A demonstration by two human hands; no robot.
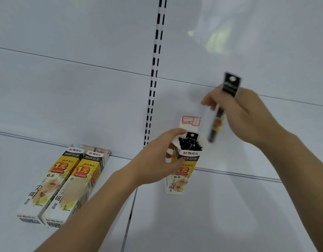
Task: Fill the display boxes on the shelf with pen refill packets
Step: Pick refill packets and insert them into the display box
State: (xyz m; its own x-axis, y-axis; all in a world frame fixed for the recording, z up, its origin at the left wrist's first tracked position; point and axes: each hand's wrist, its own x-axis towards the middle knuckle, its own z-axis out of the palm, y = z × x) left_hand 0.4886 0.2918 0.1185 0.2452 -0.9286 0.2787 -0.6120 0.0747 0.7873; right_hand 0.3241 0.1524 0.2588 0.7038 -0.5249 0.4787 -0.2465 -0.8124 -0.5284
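White shelf (211,215) with a slotted upright (153,84) at the back panel. Two display boxes (53,184) lie flat side by side at the left, touching. A third display box (182,171) stands upright near the centre, top flap raised, black packet headers showing inside. Left hand (157,159) grips this box near its top, fingers curled round it. Right hand (248,113) pinches one pen refill packet (220,110) above and just right of the box opening (packet blurred, tilted).
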